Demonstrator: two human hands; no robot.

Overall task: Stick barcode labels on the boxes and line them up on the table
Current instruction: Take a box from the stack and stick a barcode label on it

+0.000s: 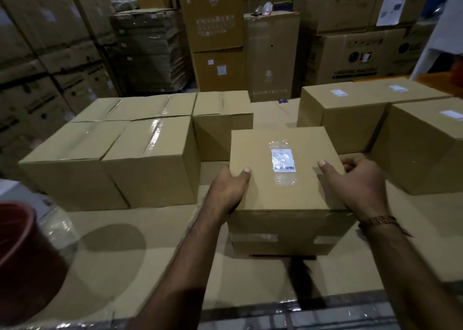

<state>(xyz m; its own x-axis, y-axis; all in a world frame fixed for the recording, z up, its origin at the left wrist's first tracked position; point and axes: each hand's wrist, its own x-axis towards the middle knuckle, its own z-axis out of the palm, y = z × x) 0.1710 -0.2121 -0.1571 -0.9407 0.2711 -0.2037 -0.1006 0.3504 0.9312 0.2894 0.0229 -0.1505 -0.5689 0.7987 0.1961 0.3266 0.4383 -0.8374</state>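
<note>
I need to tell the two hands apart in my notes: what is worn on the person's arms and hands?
Both forearms are bare, with no sleeves or gloves in view. The right hand has a thin brownish beaded bracelet at the wrist. The left hand and its wrist carry nothing.

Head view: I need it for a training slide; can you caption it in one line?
Both hands, left and right, grip a labelled box between unlabelled and labelled boxes.

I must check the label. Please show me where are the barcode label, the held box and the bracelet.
barcode label point(283, 160): head view, middle of the white sticker.
held box point(260, 192): head view, bare top face.
bracelet point(379, 220): head view, beads on the right wrist.
</note>
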